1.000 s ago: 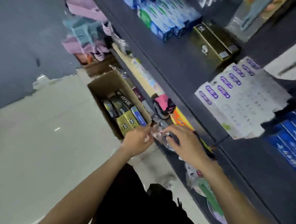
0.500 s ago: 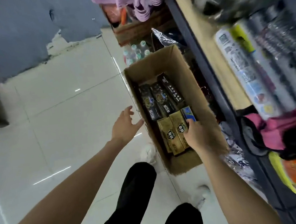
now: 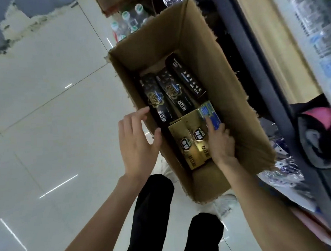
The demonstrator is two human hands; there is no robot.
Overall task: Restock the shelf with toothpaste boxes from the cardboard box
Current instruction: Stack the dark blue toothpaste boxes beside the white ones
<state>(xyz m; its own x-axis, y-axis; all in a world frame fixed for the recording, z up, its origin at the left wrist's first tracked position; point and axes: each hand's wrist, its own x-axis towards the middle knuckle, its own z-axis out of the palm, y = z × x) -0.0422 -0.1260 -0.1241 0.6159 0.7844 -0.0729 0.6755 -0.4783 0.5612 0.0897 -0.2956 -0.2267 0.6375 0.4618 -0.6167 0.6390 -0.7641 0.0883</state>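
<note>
Down on the pale tiled floor [image 3: 43,113] sits an open brown cardboard box [image 3: 237,109] beside the dark shelf unit [image 3: 258,65] on the right. Inside: three long black toothpaste boxes [image 3: 170,92] at the far end, two gold toothpaste boxes [image 3: 189,143] nearer, plus a blue one [image 3: 210,114]. Right hand [image 3: 221,143] is down in the box, fingers curled onto the blue and gold ones, can't tell if it's actually gripping. Left hand [image 3: 137,144] hovers at the left wall, fingers spread, holding nothing.

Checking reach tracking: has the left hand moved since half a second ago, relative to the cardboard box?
Yes. The left hand has moved toward the cardboard box; it was clear of the box's left wall, and its fingers now reach over that wall's rim.
</note>
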